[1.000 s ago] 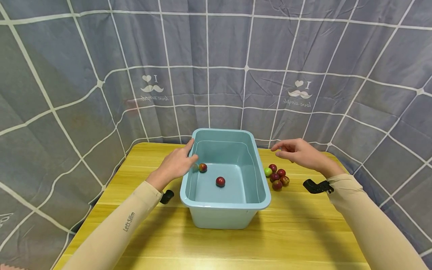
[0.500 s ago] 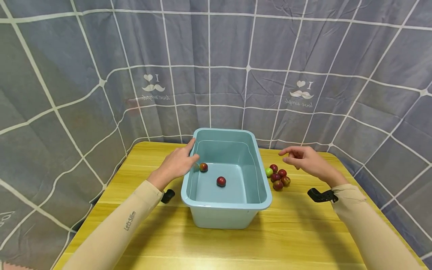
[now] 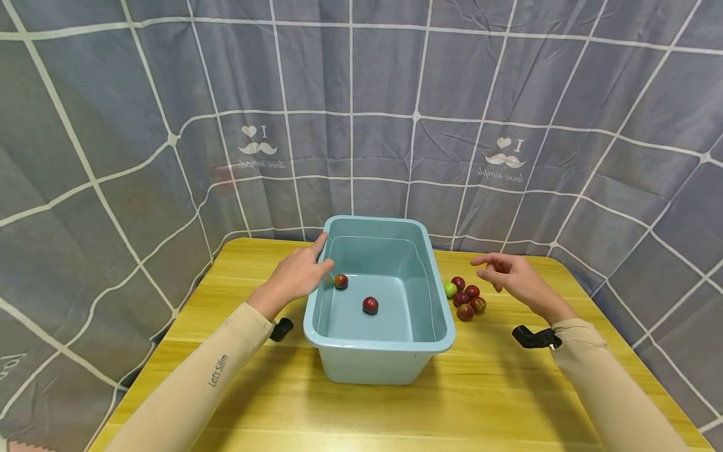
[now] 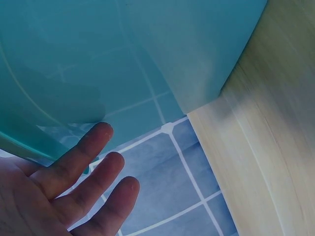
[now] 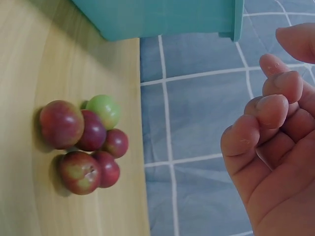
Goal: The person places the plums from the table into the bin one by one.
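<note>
A light blue plastic tub (image 3: 380, 344) stands on the wooden table with two red plums in it. One plum (image 3: 370, 305) lies on its floor, the other plum (image 3: 341, 281) by the left wall. My left hand (image 3: 292, 276) rests on the tub's left rim, thumb towards the inside; in the left wrist view its other fingers (image 4: 106, 177) extend loosely outside the wall. My right hand (image 3: 516, 279) hovers right of the tub, fingers loosely curled and holding nothing. Near it on the table lie several dark red plums (image 5: 61, 124) and one green fruit (image 5: 104, 111), bunched together.
The yellow wooden table (image 3: 248, 402) runs under everything. Grey curtains (image 3: 378, 75) with white grid lines hang close behind it and along both sides. Each wrist carries a black strap camera, such as the right wrist camera (image 3: 535, 338).
My right hand has moved to the right and slightly lower, away from the tub, with its fingers curling more. My left hand, the tub and the plums stay in place.
</note>
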`<action>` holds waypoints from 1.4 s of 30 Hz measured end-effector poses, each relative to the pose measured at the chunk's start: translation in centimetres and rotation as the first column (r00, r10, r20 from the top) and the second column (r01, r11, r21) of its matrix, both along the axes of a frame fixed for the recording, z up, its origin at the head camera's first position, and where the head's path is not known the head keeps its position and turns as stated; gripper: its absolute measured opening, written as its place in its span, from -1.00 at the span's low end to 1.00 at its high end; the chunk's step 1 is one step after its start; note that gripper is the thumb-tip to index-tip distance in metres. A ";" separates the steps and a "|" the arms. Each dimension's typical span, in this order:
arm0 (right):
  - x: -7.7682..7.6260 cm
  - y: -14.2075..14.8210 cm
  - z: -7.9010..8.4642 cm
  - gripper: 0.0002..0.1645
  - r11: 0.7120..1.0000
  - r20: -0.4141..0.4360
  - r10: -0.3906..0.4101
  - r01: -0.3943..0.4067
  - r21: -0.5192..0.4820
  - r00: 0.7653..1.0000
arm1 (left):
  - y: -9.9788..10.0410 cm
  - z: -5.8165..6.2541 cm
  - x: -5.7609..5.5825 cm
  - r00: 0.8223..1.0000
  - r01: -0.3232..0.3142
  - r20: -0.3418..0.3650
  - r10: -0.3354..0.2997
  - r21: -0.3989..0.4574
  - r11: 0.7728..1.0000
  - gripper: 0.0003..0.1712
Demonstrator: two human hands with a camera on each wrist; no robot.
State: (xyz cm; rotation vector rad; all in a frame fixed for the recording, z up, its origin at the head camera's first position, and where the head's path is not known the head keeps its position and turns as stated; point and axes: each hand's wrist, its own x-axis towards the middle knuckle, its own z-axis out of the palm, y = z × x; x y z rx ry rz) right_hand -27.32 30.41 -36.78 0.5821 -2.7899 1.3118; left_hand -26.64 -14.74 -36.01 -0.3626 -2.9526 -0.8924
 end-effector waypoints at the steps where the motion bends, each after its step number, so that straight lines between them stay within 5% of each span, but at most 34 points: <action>1: 0.0 0.1 -0.2 -0.59 1.000 -0.001 -0.005 0.005 -0.007 1.000 | 0.0 0.0 0.0 1.000 -0.001 0.000 0.001 0.002 1.000 -0.11; 42: -1.9 3.9 -8.3 -0.58 0.949 0.120 -0.132 0.160 -0.270 0.984 | -0.1 -0.1 -0.2 1.000 0.005 -0.013 -0.005 -0.007 1.000 -0.12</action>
